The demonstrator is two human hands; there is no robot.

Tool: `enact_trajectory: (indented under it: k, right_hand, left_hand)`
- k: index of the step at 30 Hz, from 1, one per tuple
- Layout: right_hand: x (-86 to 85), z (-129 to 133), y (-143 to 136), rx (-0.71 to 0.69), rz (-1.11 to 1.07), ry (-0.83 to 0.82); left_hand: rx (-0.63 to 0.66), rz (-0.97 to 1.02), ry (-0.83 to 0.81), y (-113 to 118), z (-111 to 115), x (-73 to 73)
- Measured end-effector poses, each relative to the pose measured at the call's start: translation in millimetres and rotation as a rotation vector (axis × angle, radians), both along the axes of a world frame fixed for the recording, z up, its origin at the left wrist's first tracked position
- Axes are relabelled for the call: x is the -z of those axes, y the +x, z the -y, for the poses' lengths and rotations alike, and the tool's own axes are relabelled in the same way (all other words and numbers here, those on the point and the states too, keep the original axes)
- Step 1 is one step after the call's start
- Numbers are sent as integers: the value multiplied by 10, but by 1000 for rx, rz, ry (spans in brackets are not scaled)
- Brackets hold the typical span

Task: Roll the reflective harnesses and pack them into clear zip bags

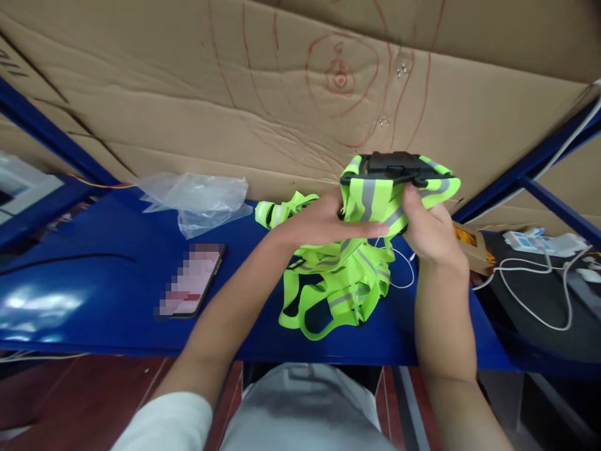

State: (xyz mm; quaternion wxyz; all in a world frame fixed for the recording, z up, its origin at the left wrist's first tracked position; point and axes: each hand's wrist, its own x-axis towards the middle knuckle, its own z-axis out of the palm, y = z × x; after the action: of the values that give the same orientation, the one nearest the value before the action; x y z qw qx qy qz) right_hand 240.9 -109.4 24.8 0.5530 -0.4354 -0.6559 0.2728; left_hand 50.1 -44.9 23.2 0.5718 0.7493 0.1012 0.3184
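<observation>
A bundle of folded neon yellow-green strap (370, 199) with grey reflective stripes and a black buckle (397, 165) on top is held above the table. My left hand (323, 220) grips the bundle from the left, its thumb lying across the lower front. On the right side my right hand (429, 227) holds the same bundle, with the thumb pressed just under the buckle. Below and behind my hands, a loose heap of similar neon straps (342, 288) lies on the blue table (117, 319), with loops toward its front edge.
Left of the straps are a phone (195, 282) and a crumpled clear plastic bag (201, 194). A cardboard panel (164, 113) stands behind the table. White cables (530, 310) and a small cardboard box (472, 250) lie at the right.
</observation>
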Motion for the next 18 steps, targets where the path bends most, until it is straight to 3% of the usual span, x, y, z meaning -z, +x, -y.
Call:
enact_trajectory:
  k: [4, 7, 10, 14, 18]
  right_hand:
    - [-28, 14, -24, -43, -89, -46]
    - [-49, 9, -80, 42, -18, -54]
    - [-57, -19, -162, 135, 83, -50]
    - [-42, -57, -245, 68, -2, 6]
    - [-22, -79, -216, 55, 86, -16]
  left_hand:
    - [-149, 131, -61, -21, -51, 22]
    - [-133, 68, -50, -68, -33, -8]
    - [-129, -46, 83, -68, 34, -36]
    - [-216, -68, 192, 18, 99, -16]
    - [-197, -36, 101, 104, 79, 44]
